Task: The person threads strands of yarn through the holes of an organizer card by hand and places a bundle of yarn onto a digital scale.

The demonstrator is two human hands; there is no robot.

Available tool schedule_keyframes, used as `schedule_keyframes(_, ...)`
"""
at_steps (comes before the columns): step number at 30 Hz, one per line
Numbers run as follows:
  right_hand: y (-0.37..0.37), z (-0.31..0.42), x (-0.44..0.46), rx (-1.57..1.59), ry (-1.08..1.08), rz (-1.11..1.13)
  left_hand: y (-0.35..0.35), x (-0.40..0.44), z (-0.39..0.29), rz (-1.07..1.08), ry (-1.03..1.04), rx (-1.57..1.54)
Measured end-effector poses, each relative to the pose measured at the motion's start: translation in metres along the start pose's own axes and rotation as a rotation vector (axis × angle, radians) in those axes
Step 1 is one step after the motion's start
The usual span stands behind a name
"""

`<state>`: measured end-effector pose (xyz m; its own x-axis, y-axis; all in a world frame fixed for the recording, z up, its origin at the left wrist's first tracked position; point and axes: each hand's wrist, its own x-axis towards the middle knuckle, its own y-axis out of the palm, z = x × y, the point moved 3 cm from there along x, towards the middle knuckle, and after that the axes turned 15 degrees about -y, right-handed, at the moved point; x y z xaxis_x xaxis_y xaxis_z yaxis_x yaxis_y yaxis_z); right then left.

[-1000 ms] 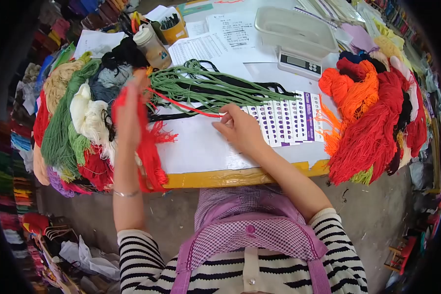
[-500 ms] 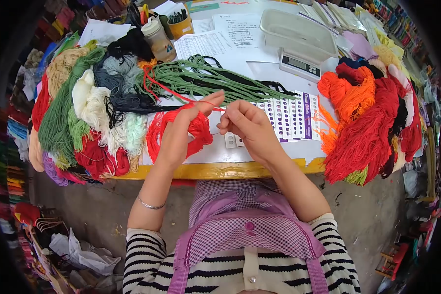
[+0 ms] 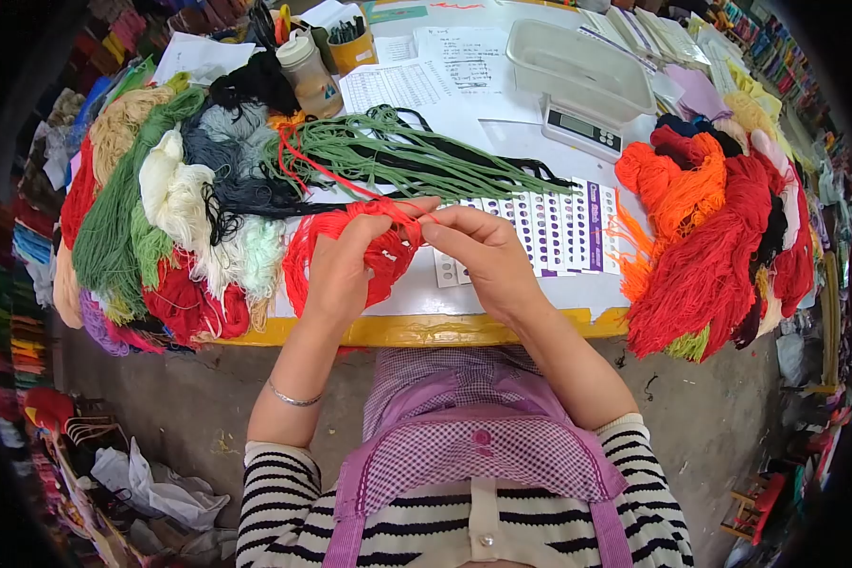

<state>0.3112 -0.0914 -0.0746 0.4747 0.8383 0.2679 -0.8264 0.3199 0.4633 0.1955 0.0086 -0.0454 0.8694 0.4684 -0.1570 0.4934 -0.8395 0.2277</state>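
A bright red yarn skein (image 3: 394,260) hangs looped around my left hand (image 3: 343,260), whose fingers and thumb are closed on its upper part. Close beside it, my right hand (image 3: 483,254) pinches red strand near the top of the same skein. From there a red strand runs up and left across green cords (image 3: 379,151) lying on the table. Purple-and-white cards with rows of dark dots (image 3: 559,227) lie just right of my right hand. Fingertips of both hands partly overlap the yarn, so the exact grip is hidden.
Yarn heaps flank me: white, green and dark hanks (image 3: 175,180) at left, red and orange hanks (image 3: 705,237) at right. Toward the back are a scale (image 3: 582,131) bearing a clear plastic tub (image 3: 577,66), written papers (image 3: 398,85), a lidded jar (image 3: 308,76) and a pen cup (image 3: 352,47).
My left fingers, stretched out before, have closed on the red skein. The right hand has shifted slightly right and down, and the skein's top is now gathered between both hands.
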Motion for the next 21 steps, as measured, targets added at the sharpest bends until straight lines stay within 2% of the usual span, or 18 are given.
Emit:
schedule_keyframes(2, -0.0005, -0.0001, 0.0010, 0.011, -0.022, -0.008, 0.0012, -0.0007, -0.0012, -0.013, -0.034, -0.116)
schedule_keyframes(4, -0.0016, 0.0014, 0.0012, -0.008, -0.030, -0.013, 0.0016, -0.0015, -0.0023, -0.118, 0.000, 0.163)
schedule_keyframes(5, -0.0017, 0.0009, 0.0012, -0.008, -0.029, -0.012, 0.0013, -0.0013, -0.0010, -0.119, 0.000, 0.161)
schedule_keyframes(7, -0.0015, 0.0005, 0.0019, 0.011, -0.058, -0.005, -0.0001, -0.0005, 0.0007, -0.077, 0.035, -0.018)
schedule_keyframes(10, -0.0024, -0.0033, 0.0031, 0.035, -0.098, 0.018, -0.0005, -0.0016, 0.0023, -0.123, -0.024, -0.092)
schedule_keyframes(14, -0.0032, -0.0047, 0.0038, 0.046, -0.102, 0.008, -0.0029, -0.0024, 0.0033, -0.157, 0.024, -0.124)
schedule_keyframes(17, -0.0020, -0.0028, 0.0047, -0.006, -0.100, 0.021, -0.0028, -0.0026, 0.0039, -0.184, 0.020, -0.138)
schedule_keyframes(19, 0.0010, 0.0010, 0.0053, -0.190, -0.127, 0.024, -0.0005, -0.0037, 0.0022, -0.209, 0.059, -0.009)
schedule_keyframes(21, 0.0038, 0.0036, 0.0064, -0.238, -0.129, 0.032, 0.0006, -0.0038, 0.0030, -0.213, 0.079, 0.037)
